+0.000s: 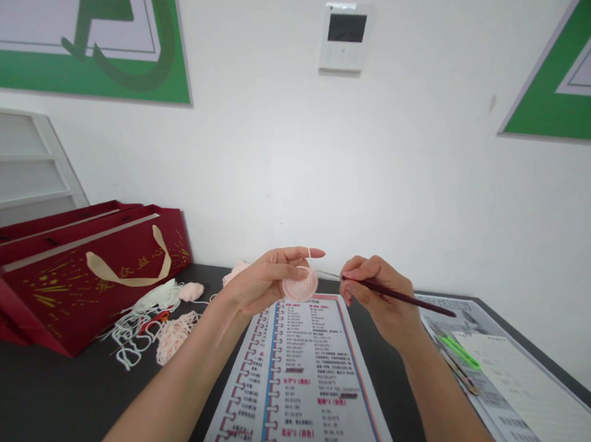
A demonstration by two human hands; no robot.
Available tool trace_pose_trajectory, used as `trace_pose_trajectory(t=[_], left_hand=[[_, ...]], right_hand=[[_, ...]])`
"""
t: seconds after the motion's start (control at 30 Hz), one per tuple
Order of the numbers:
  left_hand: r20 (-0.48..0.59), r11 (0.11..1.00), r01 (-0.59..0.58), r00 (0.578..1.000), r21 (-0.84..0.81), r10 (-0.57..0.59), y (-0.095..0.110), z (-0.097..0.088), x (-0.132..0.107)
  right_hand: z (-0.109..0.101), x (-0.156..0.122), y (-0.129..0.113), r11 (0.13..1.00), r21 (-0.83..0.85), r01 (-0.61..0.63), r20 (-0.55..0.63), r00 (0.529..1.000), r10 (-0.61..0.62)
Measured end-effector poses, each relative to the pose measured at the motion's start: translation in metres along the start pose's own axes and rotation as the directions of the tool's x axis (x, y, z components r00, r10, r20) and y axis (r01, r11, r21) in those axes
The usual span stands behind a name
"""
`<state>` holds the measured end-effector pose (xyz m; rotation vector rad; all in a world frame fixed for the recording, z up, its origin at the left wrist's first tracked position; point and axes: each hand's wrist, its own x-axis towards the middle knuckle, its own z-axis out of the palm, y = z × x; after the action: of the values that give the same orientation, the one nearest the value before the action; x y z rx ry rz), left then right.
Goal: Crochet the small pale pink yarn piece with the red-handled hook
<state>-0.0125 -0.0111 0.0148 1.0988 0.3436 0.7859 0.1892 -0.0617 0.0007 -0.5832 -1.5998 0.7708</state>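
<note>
My left hand [273, 272] pinches a small round piece of pale pink crochet [300, 285] between thumb and fingers. Its index finger points to the right, with a strand of yarn looped over it. In my right hand [380, 296] is a crochet hook [405, 294] with a dark red handle, gripped like a pen. The hook's thin metal shaft reaches left to the edge of the crochet piece; whether its tip sits inside a stitch is too small to tell. Below both hands lies a printed pattern sheet [319, 366] with rows of text.
Red gift bags [98, 273] stand at the left. Before them lie tangled white yarn [146, 317], pink yarn [177, 338], a small pink ball [191, 292] and orange-handled scissors [154, 321]. More pink yarn [236, 272] sits behind my left wrist. Papers [510, 374] with a green clip-like item [458, 351] lie right.
</note>
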Motion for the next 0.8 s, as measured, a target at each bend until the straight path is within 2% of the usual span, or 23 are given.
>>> trace_pose_trajectory(t=[0.13,0.23,0.33,0.47,0.57,0.63,0.73,0.8], left_hand=[[0.001,1.0,0.004,1.0,0.002,-0.004,0.003,-0.001,-0.001],[-0.001,1.0,0.007,1.0,0.004,-0.007,0.004,-0.001,-0.002],[0.008,0.999,0.035,0.999,0.014,-0.035,0.006,-0.002,-0.003],[0.017,0.998,0.037,0.999,0.045,-0.038,0.006,-0.004,-0.003],[0.01,0.994,-0.037,0.999,0.105,0.036,0.002,0.001,-0.003],[-0.035,0.975,-0.134,0.989,0.179,0.142,-0.003,0.007,-0.001],[-0.115,0.92,-0.278,0.941,0.278,0.319,-0.012,0.017,0.004],[-0.125,0.918,-0.291,0.935,0.268,0.333,-0.017,0.021,0.006]], right_hand=[[0.001,-0.002,-0.005,0.995,-0.103,0.016,0.012,1.0,-0.015],[-0.001,-0.003,-0.007,0.994,-0.108,0.022,0.025,0.999,-0.02],[-0.004,-0.002,-0.007,0.999,-0.039,-0.011,0.043,0.999,0.012],[-0.004,0.003,-0.006,0.982,0.177,-0.072,0.053,0.997,0.064],[0.001,0.007,-0.004,0.918,0.372,-0.135,0.04,0.991,0.129],[0.006,0.009,-0.003,0.864,0.468,-0.184,0.022,0.98,0.197],[0.015,0.011,0.0,0.827,0.518,-0.219,-0.01,0.965,0.262],[0.021,0.01,0.002,0.835,0.514,-0.196,-0.069,0.961,0.268]])
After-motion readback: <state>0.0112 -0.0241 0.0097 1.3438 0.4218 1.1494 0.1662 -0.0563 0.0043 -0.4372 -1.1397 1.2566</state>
